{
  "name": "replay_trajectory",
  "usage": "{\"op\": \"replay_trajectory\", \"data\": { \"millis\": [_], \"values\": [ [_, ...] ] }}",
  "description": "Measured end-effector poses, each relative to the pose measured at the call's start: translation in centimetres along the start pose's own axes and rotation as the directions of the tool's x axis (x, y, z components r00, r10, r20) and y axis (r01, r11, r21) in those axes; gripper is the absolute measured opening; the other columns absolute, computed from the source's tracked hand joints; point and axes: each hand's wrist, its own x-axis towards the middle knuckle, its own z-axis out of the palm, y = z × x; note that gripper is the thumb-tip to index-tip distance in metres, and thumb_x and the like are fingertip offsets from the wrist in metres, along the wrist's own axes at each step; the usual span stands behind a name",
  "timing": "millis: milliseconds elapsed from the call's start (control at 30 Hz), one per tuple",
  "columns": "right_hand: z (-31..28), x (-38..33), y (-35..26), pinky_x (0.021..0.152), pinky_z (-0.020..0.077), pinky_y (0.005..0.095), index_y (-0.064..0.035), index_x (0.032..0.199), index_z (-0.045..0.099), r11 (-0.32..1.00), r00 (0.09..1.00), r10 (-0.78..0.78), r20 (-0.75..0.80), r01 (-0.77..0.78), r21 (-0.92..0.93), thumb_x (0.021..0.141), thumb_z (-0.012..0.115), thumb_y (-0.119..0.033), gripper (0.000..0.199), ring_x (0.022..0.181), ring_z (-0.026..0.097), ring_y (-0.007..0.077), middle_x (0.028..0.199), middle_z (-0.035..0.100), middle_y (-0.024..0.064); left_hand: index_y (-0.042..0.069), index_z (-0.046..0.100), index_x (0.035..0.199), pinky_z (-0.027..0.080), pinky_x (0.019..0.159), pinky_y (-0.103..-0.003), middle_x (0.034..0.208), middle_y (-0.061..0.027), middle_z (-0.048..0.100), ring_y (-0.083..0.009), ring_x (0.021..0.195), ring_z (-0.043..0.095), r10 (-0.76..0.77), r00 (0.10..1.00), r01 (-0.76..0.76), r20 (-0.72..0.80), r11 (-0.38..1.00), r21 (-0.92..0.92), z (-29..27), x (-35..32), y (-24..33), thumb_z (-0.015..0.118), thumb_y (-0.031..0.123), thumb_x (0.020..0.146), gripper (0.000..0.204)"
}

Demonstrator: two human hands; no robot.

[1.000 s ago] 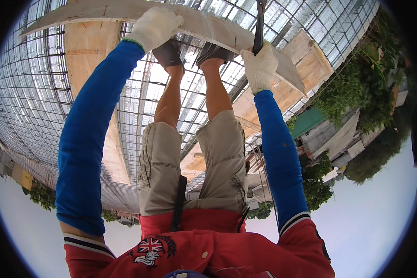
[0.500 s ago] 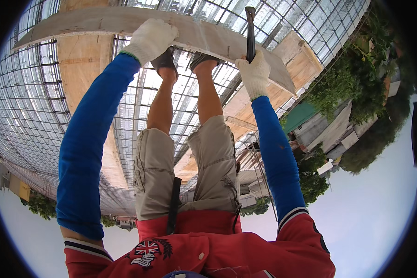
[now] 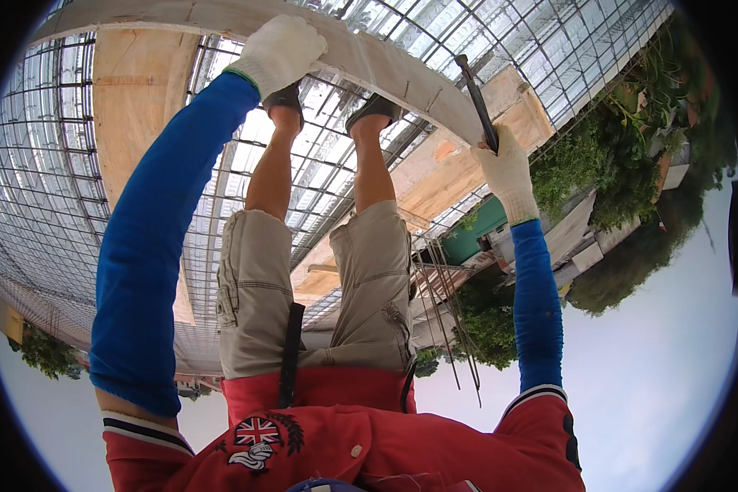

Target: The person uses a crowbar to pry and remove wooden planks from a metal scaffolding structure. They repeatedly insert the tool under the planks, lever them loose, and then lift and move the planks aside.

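My left hand [image 3: 279, 49], in a white glove with a blue sleeve, is curled over the edge of a long pale wooden plank [image 3: 402, 74] that runs across the top of the view. My right hand [image 3: 508, 172], also gloved, grips the handle of a dark metal tool [image 3: 477, 102]. The tool's upper end reaches the plank's right part. My feet in dark shoes [image 3: 373, 111] stand by the plank, between my two hands.
A steel rebar mesh [image 3: 41, 164] covers the surface under my feet. Plywood panels [image 3: 135, 90] lie beneath it. Loose rebar rods [image 3: 443, 295] hang near my right leg. A green container [image 3: 480, 225], trees [image 3: 607, 156] and sky fill the right side.
My right hand with the tool has moved right and lower in the picture, away from my feet. My left hand stays on the plank.
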Motion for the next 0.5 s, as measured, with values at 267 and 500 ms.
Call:
{"op": "replay_trajectory", "data": {
  "millis": [267,500],
  "values": [
    [3.8,7.1,-2.8,0.063,0.0500,0.0336,-0.0043,0.098,0.065,0.956,0.998,0.025,-0.055,-0.008,0.294,0.085,0.075,-0.020,0.023,0.066,0.061,0.0154,0.075,0.062,0.0037,0.015,0.073,0.125,0.059,0.102,-0.041,0.122,-0.0055,0.072,-0.0265,0.122,0.068,0.055,0.996,-0.061,0.064,0.994,0.094,-1.8,-0.7,0.3,0.070,0.017,0.098,0.028],
    [5.0,10.9,-4.0,0.058,0.0484,0.0282,-0.0038,0.097,0.067,0.932,1.000,0.022,0.015,-0.026,0.361,0.081,0.079,-0.018,0.024,0.060,0.061,0.0104,0.070,0.064,0.0007,0.011,0.074,0.123,0.056,0.103,-0.047,0.124,-0.0125,0.072,-0.0325,0.124,0.067,-0.100,0.981,0.095,0.167,0.995,0.039,-0.8,0.1,1.2,0.073,0.027,0.096,0.032]
  ]
}}
